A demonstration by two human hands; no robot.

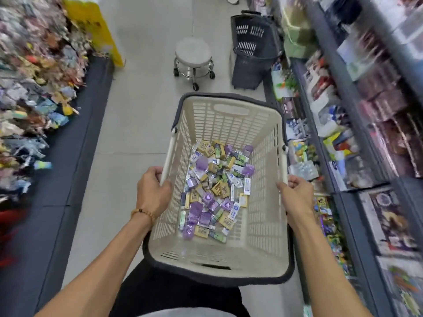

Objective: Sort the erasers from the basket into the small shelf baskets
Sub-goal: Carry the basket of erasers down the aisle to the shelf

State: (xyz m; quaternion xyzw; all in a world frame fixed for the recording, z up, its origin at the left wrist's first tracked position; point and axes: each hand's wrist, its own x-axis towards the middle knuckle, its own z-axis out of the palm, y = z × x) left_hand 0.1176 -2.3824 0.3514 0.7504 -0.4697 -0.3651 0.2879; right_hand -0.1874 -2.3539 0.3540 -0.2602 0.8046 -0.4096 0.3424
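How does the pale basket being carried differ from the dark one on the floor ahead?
The cream basket is held up by the left hand and right hand and holds erasers; the dark basket stands by the shelves, contents unseen. Both have slotted plastic walls.

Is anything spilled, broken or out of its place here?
Nothing stands out. The erasers all lie inside the cream basket, which the left hand and right hand grip by its sides. The stool and the dark basket stand upright in the aisle.
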